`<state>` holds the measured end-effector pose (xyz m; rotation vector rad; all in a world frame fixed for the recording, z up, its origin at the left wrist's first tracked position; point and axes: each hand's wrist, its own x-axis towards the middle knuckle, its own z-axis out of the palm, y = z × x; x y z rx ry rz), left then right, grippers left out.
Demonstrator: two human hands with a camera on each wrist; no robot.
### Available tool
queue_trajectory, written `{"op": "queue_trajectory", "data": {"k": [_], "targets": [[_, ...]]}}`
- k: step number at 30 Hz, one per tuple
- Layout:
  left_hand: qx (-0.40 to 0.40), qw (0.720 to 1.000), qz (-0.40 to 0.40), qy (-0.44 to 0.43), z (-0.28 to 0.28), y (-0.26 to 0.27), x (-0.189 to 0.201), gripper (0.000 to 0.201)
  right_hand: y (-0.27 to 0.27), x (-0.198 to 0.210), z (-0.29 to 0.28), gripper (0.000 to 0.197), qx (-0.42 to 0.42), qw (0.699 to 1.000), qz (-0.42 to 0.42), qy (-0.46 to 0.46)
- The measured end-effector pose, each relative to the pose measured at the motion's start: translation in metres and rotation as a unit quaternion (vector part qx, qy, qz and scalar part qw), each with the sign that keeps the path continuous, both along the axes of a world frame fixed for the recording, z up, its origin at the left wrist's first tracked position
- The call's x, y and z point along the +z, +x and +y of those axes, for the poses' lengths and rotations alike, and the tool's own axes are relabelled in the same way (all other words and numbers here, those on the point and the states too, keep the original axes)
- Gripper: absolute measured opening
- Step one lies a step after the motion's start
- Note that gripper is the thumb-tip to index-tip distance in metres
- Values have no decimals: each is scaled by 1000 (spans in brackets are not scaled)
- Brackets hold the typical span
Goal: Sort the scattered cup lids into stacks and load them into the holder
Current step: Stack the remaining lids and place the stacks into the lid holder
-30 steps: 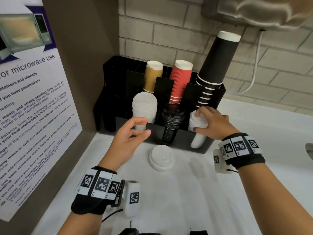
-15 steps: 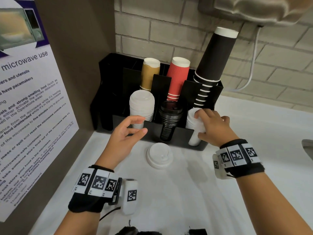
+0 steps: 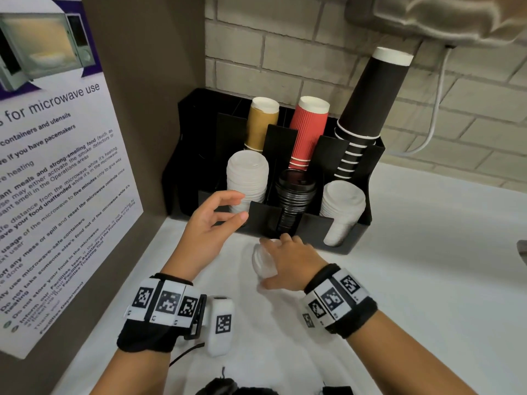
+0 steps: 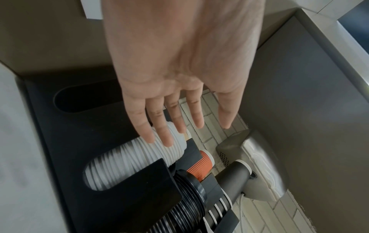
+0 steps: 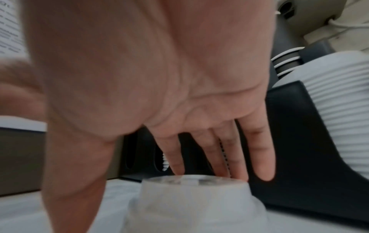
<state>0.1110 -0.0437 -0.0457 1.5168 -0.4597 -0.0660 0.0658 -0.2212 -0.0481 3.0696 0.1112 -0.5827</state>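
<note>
- Sitting on the white counter [image 3: 413,280] against the brick wall: black holder [image 3: 353,238], in the far left corner, just right of the microwave poster [image 3: 57,181].
- Holder back row: tan cups [image 3: 261,124], red cups [image 3: 308,132], tall black cup stack [image 3: 368,104] leaning right.
- Holder front row: white lid stack [image 3: 246,175] on the left, black lid stack [image 3: 293,195] in the middle, another white lid stack [image 3: 340,209] on the right.
- Left hand [image 3: 211,223]: holds nothing, fingers loosely spread, hovering just in front of the left white stack; contact not clear.
- Right hand [image 3: 291,263]: lowered over the loose white lid [image 3: 263,263] on the counter just near of the holder, fingers at its far edge, thumb at the near side; view blurred, firm grip unconfirmed.
</note>
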Motion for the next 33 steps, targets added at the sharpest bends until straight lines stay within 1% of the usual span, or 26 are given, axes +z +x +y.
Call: {"op": "queue_trajectory", "data": {"k": [2,5,8,12,15,17,18,19,21,22,23,25,27,30,33], "targets": [[1,1000,0,2,0,1,0,27,3,-2,2,92,-10,1000,8,5],[1,1000,0,3,-1,0,1,27,5,-2,0,89,-18,998,32,47],[2,1000,3,7,-1,-1,1,28,6,-5,-3,88,-14,997,47,64],[4,1000,3,9,-1,-1,2,28,8,-4,-10,86,-12,995,45,90],[6,1000,6,11,0,-2,4,29,7,6,-20,79,-36,986,16,163],[-2,1000,15,17,-1,-3,6,31,5,18,-27,72,-46,965,-30,257],[-18,999,24,19,-1,-4,7,34,3,25,-30,70,-46,947,-56,312],[-44,998,38,21,-2,-6,8,44,1,32,-32,68,-47,926,-78,367],[-104,992,54,37,-5,-9,8,76,-6,45,-32,67,-56,878,-94,466],[-129,989,50,46,-8,-11,8,88,-10,50,-30,67,-59,858,-92,501],[-149,987,46,43,-12,-14,8,95,-13,53,-28,67,-58,844,-89,526],[-166,985,46,11,-18,-19,10,98,-19,55,-24,68,-51,825,-83,557],[-170,984,44,-12,-22,-22,12,96,-23,56,-24,69,-53,809,-79,580],[-186,982,36,-16,-22,-22,12,95,-27,56,-29,69,-60,800,-79,592],[-182,983,35,-19,-26,-23,13,95,-30,53,-30,67,-78,786,-93,606]]}}
